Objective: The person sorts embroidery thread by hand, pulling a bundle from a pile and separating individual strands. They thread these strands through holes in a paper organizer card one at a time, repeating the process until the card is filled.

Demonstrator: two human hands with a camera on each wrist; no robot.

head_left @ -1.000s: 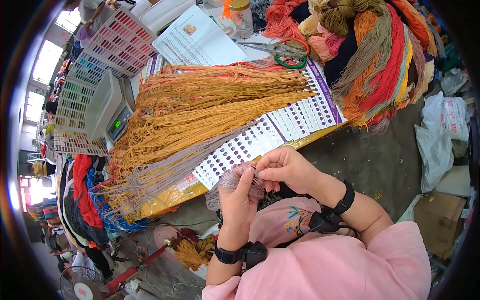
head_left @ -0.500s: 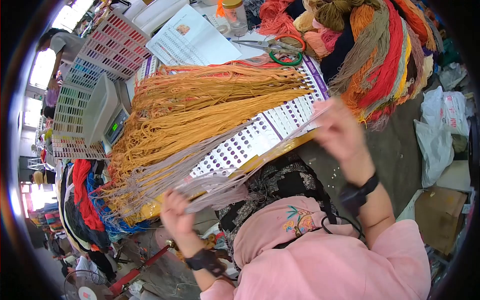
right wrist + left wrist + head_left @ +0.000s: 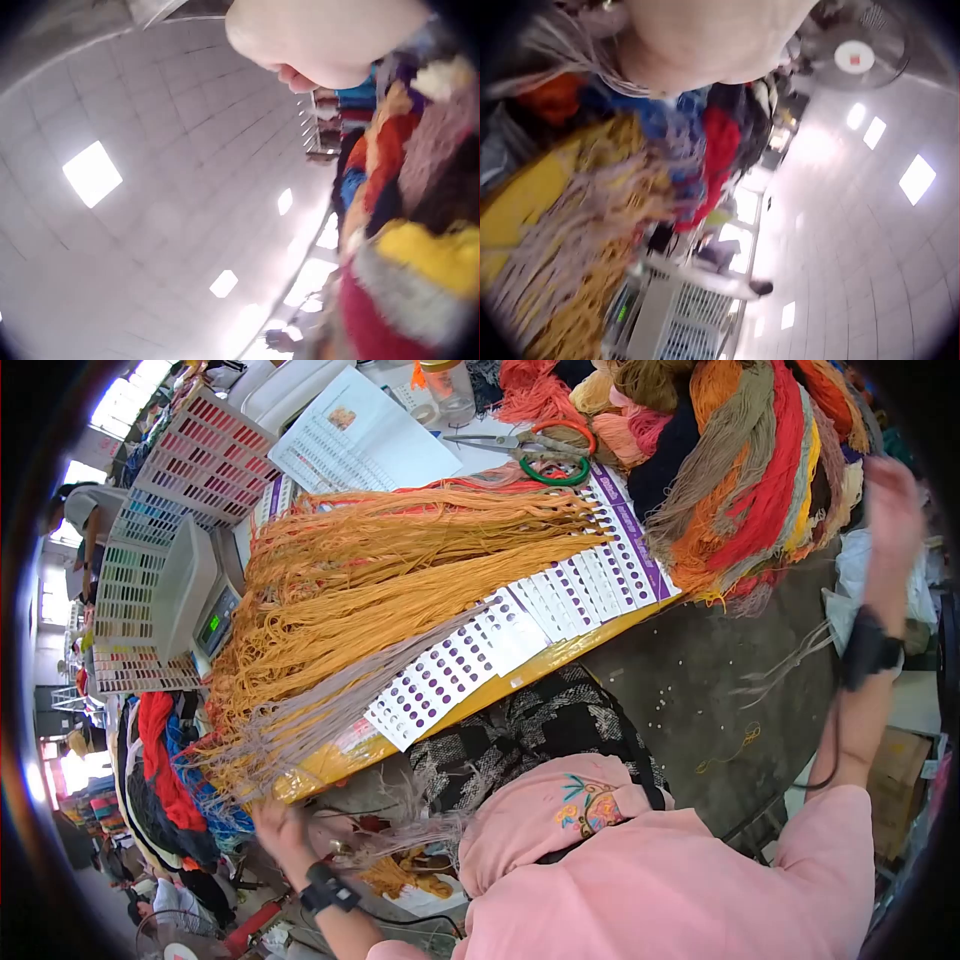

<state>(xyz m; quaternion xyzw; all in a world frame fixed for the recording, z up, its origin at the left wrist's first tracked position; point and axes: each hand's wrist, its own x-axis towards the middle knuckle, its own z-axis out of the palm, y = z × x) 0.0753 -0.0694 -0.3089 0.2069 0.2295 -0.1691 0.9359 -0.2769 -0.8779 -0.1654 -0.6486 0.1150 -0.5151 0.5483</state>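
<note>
My left hand, low beyond the table's left corner, holds mauve-grey thread; in the left wrist view its strands run beside the hand. Blurred loose strands trail from there toward the lap. Far to the right, my right hand is raised and blurred, its curled fingertips showing in the right wrist view. Mauve-grey strands stream below it, beside the forearm. Between the hands, a row of mauve-grey threads lies on the table, hooked to white punched cards.
Golden-brown threads cover the table, whose yellow edge faces me. Scissors, a printed sheet and a scale stand behind them. Colourful yarn hanks hang at the right, a fan at the left.
From close together over the lap, my hands have swept wide apart, the left down-left and the right up-right. The gathered mauve-grey bundle has been drawn out into long strands.
</note>
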